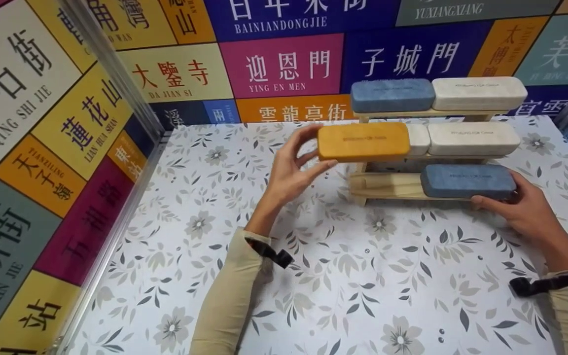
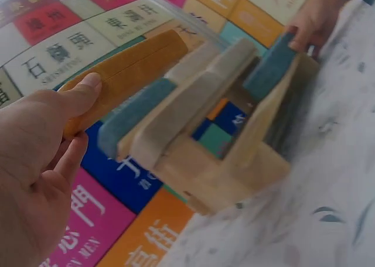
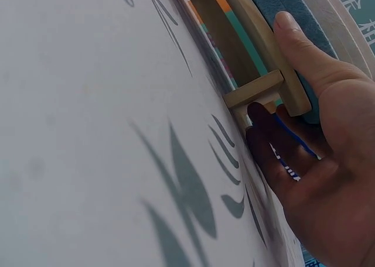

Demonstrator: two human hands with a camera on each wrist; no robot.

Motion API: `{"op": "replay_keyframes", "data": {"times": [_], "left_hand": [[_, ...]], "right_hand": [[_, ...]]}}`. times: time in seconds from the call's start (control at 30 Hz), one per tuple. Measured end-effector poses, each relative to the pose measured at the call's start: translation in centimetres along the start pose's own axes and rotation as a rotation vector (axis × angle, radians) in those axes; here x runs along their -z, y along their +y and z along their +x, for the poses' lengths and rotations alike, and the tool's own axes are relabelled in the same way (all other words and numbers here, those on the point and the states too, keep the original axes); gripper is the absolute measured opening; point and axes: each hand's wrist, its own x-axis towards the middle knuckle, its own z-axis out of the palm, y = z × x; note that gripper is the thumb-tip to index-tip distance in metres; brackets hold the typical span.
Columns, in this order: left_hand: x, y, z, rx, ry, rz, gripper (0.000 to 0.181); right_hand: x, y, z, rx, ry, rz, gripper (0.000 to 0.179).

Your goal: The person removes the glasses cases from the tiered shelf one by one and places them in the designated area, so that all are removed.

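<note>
My left hand (image 1: 289,165) pinches an orange glasses case (image 1: 363,142) by its left end, thumb on one side and fingers on the other. That case is held up in front of the middle tier of a three-tier wooden rack (image 1: 382,186), partly covering a white glasses case (image 1: 418,139) there. On the bottom tier's right side, a blue glasses case (image 1: 467,181) is gripped at its right end by my right hand (image 1: 530,207). In the right wrist view the thumb (image 3: 302,50) lies along this case, and the other fingers curl by the shelf end.
The top tier carries another blue case (image 1: 392,95) and a white case (image 1: 479,93). One more white case (image 1: 474,138) sits on the middle tier's right. A flower-patterned tablecloth (image 1: 313,276) lies beneath; colourful panels with lettering (image 1: 284,64) stand behind and at the left.
</note>
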Motion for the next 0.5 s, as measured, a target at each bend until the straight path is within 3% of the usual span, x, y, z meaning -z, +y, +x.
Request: {"op": "replay_keyframes", "data": {"times": [0.27, 0.5], "left_hand": [[3.6, 1.3, 0.7, -0.049, 0.129, 0.02, 0.073], [6.1, 0.9, 0.8, -0.023, 0.225, 0.036, 0.071]], "right_hand": [[0.0, 0.3, 0.0, 0.011, -0.02, -0.001, 0.084], [0.1, 0.0, 0.0, 0.023, -0.014, 0.025, 0.081]]}}
